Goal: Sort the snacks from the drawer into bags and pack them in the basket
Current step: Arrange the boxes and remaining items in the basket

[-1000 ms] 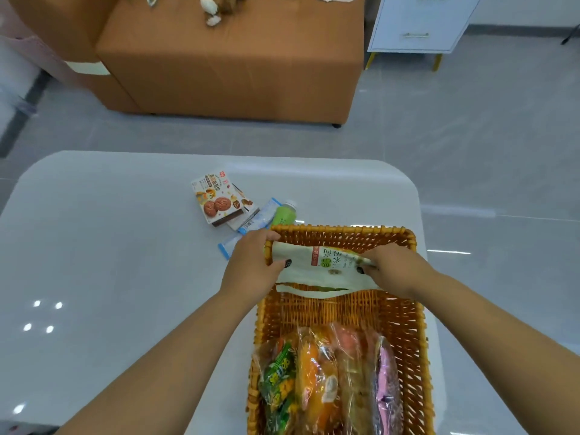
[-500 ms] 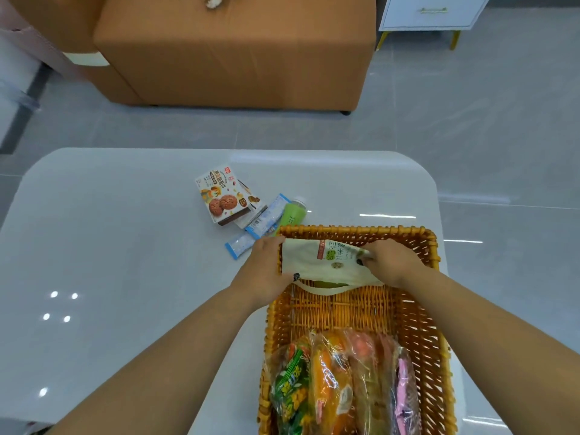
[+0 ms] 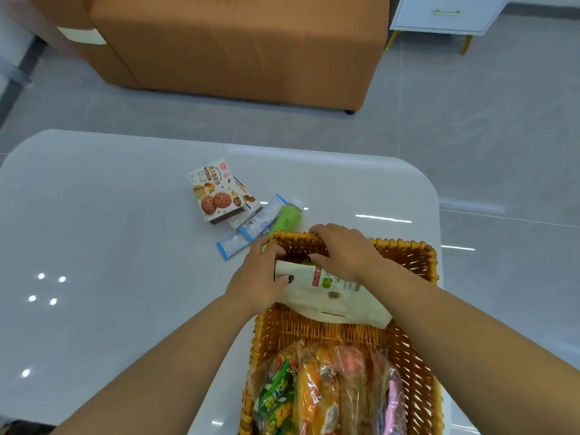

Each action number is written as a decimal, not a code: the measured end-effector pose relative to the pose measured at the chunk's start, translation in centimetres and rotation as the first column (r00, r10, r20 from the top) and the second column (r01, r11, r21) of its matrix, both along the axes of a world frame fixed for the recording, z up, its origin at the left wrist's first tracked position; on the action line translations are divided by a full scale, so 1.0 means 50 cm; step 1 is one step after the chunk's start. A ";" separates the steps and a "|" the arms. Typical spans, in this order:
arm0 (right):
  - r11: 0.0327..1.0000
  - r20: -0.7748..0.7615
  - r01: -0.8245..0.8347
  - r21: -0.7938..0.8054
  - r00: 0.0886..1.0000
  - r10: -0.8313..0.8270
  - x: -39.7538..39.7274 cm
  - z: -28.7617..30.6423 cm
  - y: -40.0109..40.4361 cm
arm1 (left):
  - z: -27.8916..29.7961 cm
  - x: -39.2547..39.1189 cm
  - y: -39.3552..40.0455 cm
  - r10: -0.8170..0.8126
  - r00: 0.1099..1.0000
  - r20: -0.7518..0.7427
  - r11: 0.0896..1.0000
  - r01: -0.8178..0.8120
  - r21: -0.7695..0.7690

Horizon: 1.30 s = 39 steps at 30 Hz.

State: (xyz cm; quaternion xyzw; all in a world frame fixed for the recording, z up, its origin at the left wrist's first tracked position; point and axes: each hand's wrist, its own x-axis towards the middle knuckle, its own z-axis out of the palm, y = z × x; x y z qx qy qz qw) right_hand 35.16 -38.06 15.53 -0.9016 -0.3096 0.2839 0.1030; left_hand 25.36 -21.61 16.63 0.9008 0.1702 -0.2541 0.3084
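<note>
Gripping the left end of a cream cloth bag point(image 3: 332, 296), the left hand point(image 3: 260, 277) has its fingers curled round the fabric, thumb on top. The right hand point(image 3: 342, 249) lies over the bag's upper edge with fingers bent down at the far wall of the basket point(image 3: 408, 350); whether it pinches the cloth or only presses it I cannot tell. The bag sits tilted across the far half of the basket. In the near half lies a clear bag of snacks point(image 3: 323, 394). On the white table point(image 3: 110, 233), just beyond the basket's far left corner, lie a green bottle point(image 3: 287, 218), blue packets point(image 3: 251, 229) and a cookie box point(image 3: 214, 193) on another box.
</note>
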 end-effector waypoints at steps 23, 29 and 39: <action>0.983 -0.014 0.002 -0.182 1.000 -0.005 0.049 -0.054 0.040 | -0.180 0.263 0.265 0.731 0.679 -0.065 0.682 -0.730 0.052; 0.980 -0.023 0.019 -0.196 0.999 -0.024 0.049 -0.043 0.046 | -0.167 0.201 0.257 0.771 0.636 -0.027 0.629 -0.768 -0.116; 0.965 -0.126 0.148 -0.216 0.976 -0.178 0.045 -0.024 0.055 | -0.016 -0.012 0.151 0.809 0.565 -0.161 0.423 -0.751 -0.507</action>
